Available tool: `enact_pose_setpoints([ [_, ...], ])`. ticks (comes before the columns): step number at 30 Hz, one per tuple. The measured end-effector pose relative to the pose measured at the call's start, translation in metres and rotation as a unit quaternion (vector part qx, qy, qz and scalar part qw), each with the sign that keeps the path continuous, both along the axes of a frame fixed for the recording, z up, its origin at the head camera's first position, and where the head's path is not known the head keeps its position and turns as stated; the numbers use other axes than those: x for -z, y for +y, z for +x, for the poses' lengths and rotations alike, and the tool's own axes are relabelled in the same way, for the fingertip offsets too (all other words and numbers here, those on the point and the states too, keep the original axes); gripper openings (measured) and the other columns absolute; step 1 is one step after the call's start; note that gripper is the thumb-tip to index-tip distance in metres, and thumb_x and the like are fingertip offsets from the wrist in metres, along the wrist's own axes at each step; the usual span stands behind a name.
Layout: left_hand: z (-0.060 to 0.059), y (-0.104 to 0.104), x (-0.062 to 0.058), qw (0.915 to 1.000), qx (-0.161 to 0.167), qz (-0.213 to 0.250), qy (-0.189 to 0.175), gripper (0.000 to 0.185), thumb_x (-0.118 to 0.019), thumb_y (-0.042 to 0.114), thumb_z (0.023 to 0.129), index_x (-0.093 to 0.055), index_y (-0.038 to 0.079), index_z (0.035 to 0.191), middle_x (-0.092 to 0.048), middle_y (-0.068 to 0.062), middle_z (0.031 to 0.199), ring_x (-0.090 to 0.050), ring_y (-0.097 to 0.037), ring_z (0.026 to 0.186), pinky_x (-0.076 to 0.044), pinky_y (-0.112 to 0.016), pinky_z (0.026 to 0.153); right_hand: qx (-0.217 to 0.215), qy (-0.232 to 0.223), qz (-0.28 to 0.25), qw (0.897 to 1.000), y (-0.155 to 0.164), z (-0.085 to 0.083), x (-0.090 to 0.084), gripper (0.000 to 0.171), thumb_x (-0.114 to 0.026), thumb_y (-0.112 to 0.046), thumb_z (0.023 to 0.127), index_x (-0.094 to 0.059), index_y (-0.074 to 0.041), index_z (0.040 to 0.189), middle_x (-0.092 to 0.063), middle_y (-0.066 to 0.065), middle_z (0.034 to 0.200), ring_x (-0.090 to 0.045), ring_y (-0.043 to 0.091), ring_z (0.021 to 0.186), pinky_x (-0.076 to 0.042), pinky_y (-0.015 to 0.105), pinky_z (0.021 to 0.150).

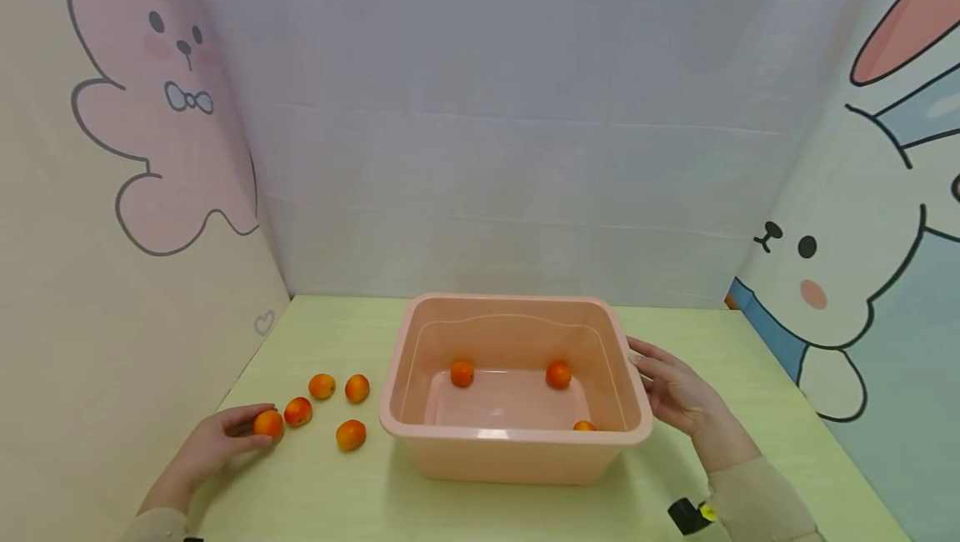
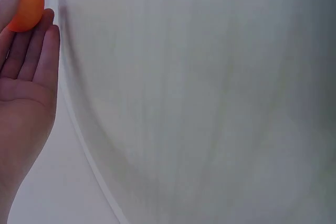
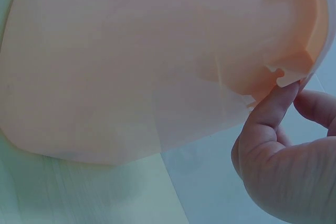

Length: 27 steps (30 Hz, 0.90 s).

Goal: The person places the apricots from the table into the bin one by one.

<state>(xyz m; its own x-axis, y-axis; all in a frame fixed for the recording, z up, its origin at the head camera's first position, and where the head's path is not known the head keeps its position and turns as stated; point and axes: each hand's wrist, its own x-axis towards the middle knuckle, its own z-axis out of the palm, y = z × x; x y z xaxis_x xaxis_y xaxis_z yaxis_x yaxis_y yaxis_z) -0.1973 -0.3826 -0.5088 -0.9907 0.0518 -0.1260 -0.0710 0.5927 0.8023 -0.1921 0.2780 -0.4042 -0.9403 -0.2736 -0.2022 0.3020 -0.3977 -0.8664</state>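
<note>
A pink plastic basin (image 1: 517, 454) stands in the middle of the green table, with three small orange fruits inside it (image 1: 462, 373) (image 1: 558, 374) (image 1: 583, 425). My left hand (image 1: 225, 435) lies on the table at the left and pinches one orange fruit (image 1: 268, 424) between thumb and fingertips. In the left wrist view this fruit (image 2: 25, 4) sits at the fingertips (image 2: 50, 35). My right hand (image 1: 675, 396) rests against the basin's right rim with fairly straight fingers. In the right wrist view its thumb (image 3: 268, 114) touches the underside of the rim (image 3: 294, 72).
Several more orange fruits (image 1: 322, 386) (image 1: 357, 388) (image 1: 297, 411) (image 1: 350, 434) lie loose on the table between my left hand and the basin. Cartoon-printed panels wall the table on the left (image 1: 112, 192), back and right (image 1: 862, 275).
</note>
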Motion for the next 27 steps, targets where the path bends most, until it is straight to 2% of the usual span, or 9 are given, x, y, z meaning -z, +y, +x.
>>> enact_pose_setpoints([
  [5, -0.001, 0.003, -0.009, 0.9998, -0.004, 0.021, 0.003, 0.065, -0.080, 0.024, 0.085, -0.054, -0.004, 0.137, -0.060, -0.021, 0.130, -0.058, 0.000, 0.096, -0.048, -0.018, 0.080, 0.003, -0.003, 0.003, 1.000, 0.000, 0.000, -0.001, 0.028, -0.046, -0.010, 0.106, -0.069, -0.025, 0.113, -0.067, -0.001, 0.113, -0.064, 0.013, 0.094, -0.055, 0.032, 0.087],
  [12, -0.010, 0.010, -0.025, 0.9985, 0.009, 0.034, 0.043, 0.061, -0.077, 0.024, 0.089, -0.053, -0.003, 0.138, -0.065, -0.013, 0.126, -0.060, 0.001, 0.096, -0.050, -0.019, 0.081, -0.002, 0.005, 0.008, 1.000, -0.001, 0.000, 0.000, 0.029, -0.045, -0.010, 0.106, -0.068, -0.026, 0.113, -0.067, -0.001, 0.112, -0.064, 0.013, 0.094, -0.056, 0.031, 0.087],
  [22, -0.024, 0.034, -0.055, 0.9951, 0.033, 0.052, 0.077, 0.059, -0.076, 0.023, 0.090, -0.054, -0.002, 0.139, -0.067, -0.015, 0.121, -0.063, -0.004, 0.096, -0.051, -0.020, 0.082, 0.011, -0.006, 0.011, 1.000, 0.000, 0.001, 0.000, 0.026, -0.048, -0.012, 0.105, -0.068, -0.027, 0.112, -0.067, -0.001, 0.113, -0.064, 0.013, 0.095, -0.055, 0.032, 0.088],
  [27, -0.029, 0.049, -0.068, 0.9929, 0.044, 0.056, 0.095, 0.057, -0.075, 0.025, 0.090, -0.056, 0.000, 0.138, -0.067, -0.010, 0.121, -0.062, -0.006, 0.096, -0.051, -0.020, 0.082, 0.013, -0.010, 0.007, 1.000, 0.000, 0.002, -0.001, 0.025, -0.049, -0.012, 0.105, -0.069, -0.027, 0.112, -0.067, -0.001, 0.113, -0.064, 0.013, 0.096, -0.055, 0.033, 0.088],
])
